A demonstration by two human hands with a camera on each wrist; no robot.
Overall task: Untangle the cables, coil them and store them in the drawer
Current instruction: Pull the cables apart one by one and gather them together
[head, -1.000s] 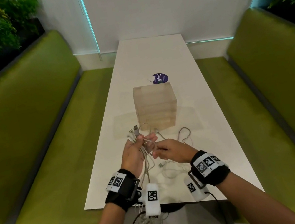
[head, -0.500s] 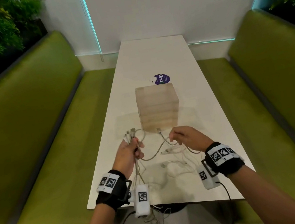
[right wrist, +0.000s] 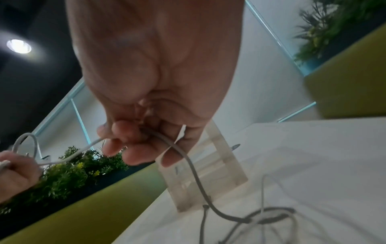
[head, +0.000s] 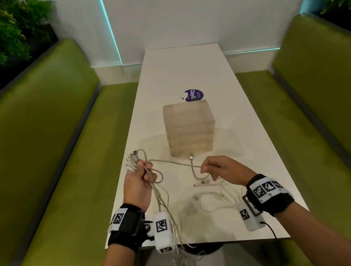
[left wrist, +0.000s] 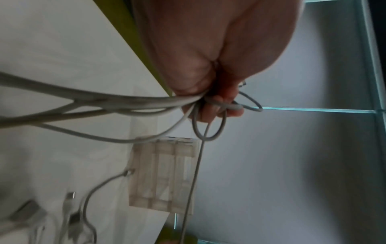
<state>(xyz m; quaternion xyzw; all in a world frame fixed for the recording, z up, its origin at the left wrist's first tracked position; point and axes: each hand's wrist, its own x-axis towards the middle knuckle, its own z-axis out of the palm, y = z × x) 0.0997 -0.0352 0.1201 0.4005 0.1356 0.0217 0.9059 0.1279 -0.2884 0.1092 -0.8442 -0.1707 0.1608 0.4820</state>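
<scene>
Head view shows one grey cable (head: 170, 162) stretched almost level between the hands — its long axis runs left to right in front of the drawer box (head: 190, 128). The left hand (head: 138, 185) fists the bundle of cables (head: 161, 195), plugs upward; the right hand (head: 223, 170) pinches the single strand, nearer the loose cables on the table (head: 182, 66). Compared with half a second ago, the hands sit wider apart and the strand is tauter.

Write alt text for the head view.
Over a white table, the left hand grips a bundle of pale cables while the right hand pinches one cable stretched between them. A small translucent drawer unit stands beyond.
</scene>
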